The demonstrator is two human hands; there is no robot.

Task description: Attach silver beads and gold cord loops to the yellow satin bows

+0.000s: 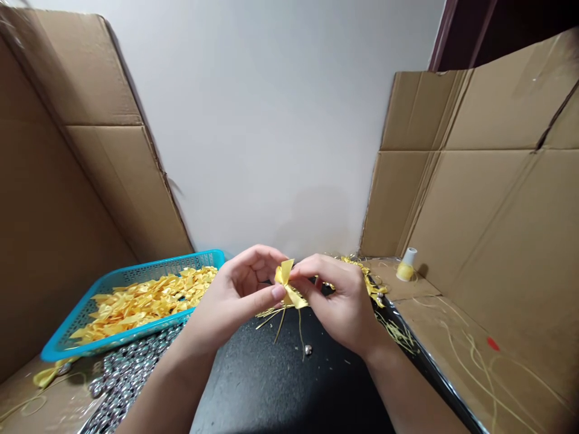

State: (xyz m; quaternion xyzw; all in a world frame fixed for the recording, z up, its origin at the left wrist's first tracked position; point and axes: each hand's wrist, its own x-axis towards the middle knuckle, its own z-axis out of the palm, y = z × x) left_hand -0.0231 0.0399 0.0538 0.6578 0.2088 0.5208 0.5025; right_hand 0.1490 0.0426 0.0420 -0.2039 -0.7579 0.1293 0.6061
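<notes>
A small yellow ribbon bow (284, 282) is held up between my two hands, over the black work surface (271, 386). My left hand (244, 283) pinches the bow's left side, its thumb lying across the front near the knot. My right hand (339, 295) has thumb and forefinger pressed together at the bow's right side. Thin yellow thread ends hang beneath the bow. Lower down, a single shiny silver bead (308, 349) rests on the black surface.
At the left stands a turquoise basket (131, 333) filled with yellow bows (149, 301). Many silver beads (131, 367) lie in front of it. A spool of yellow thread (406, 266) stands at the right. Cut threads (398, 334) and scraps litter the right edge. Cardboard walls (506, 223) flank both sides.
</notes>
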